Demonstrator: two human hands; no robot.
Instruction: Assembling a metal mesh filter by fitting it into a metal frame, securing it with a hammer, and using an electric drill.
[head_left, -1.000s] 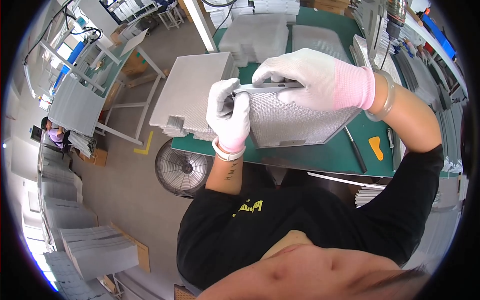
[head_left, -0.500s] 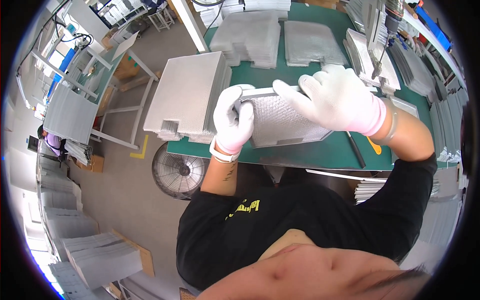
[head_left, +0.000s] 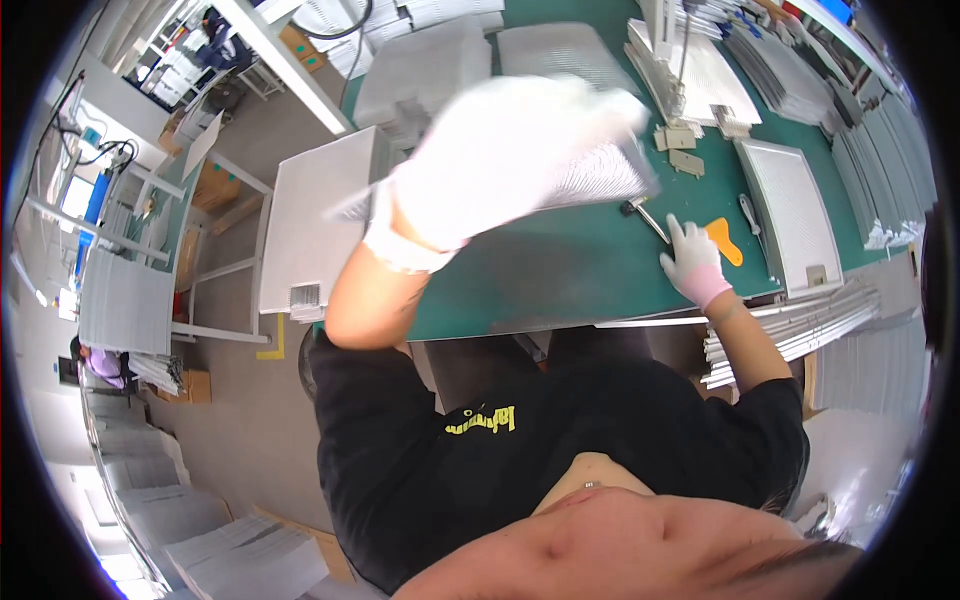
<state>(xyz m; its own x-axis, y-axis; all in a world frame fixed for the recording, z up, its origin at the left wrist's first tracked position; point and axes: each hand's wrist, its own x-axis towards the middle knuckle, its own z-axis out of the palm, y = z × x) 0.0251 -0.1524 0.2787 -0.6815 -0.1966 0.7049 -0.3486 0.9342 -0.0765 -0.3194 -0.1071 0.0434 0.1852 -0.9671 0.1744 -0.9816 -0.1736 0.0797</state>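
My left hand (head_left: 510, 150), white-gloved and smeared by motion, is raised above the green table (head_left: 480, 275) and covers much of a silvery mesh filter panel (head_left: 603, 175). Its fingers do not show clearly enough to tell whether they grip the panel. My right hand (head_left: 692, 265), also gloved, is low over the table, closed around the handle of a hammer (head_left: 648, 217). The hammer's dark head and part of its metal shaft show beyond my fingers; the handle is hidden under the hand. An orange scraper (head_left: 724, 243) lies just right of this hand.
A screwdriver (head_left: 750, 215) lies beside a framed panel (head_left: 795, 205) on the right. Stacked mesh panels stand at the left (head_left: 320, 200) and far side (head_left: 425, 70). A drill stand (head_left: 685, 60) rises at the back right. Another person's hand (head_left: 788, 28) shows at the far right.
My right hand has let go of the panel, moved down to the table and taken hold of the hammer, which has turned. My left hand has swung up across the panel. The view has shifted.
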